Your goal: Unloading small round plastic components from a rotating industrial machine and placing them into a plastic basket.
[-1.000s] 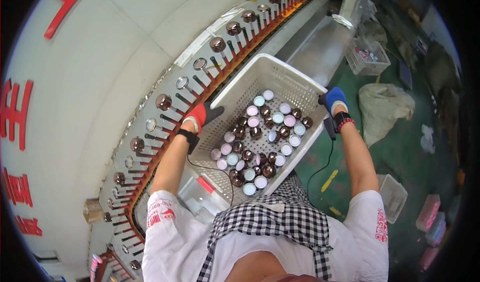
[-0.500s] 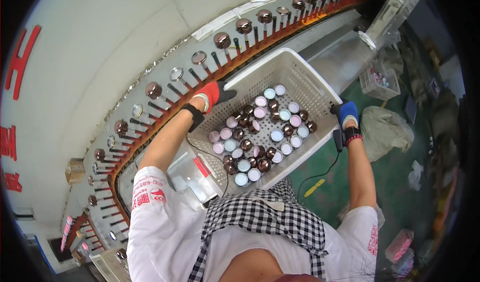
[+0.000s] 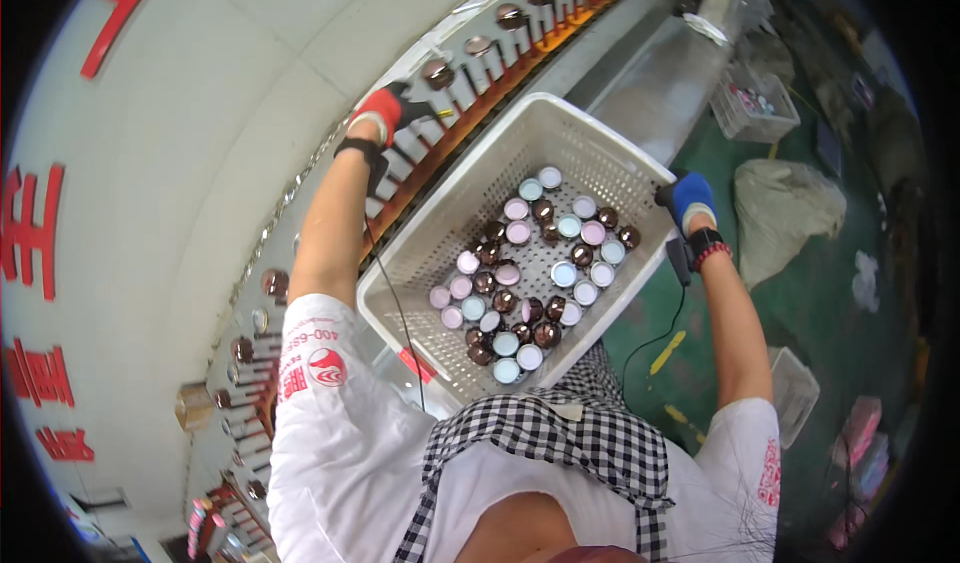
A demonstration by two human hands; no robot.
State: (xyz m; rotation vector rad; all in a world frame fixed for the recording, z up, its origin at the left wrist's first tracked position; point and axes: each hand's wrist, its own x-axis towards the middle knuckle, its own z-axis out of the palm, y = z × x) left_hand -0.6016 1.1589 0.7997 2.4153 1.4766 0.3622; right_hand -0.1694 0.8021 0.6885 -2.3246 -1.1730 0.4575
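Observation:
My right hand, in a blue and black glove, grips the rim of a pale plastic basket at its right corner. Inside lie several small round caps, some showing shiny brown domes, others pale pink or light blue faces. My left hand, gloved in red and black, is off the basket, over a line of upright spindles. Its fingers look stretched apart, slightly blurred, and nothing held shows. Just beyond them a shiny brown domed piece sits on its spindle. A dark device is strapped at each wrist, trailing a cable.
The spindle line with its orange-red edge curves along the wall side. A metal ledge lies beyond the basket. On the green floor at right are another crate, a pale sack and yellow strips.
My left hand has left the basket's rim and moved up and left to the spindle line. My right hand still holds the basket. The view has turned, shifting the wall and spindles.

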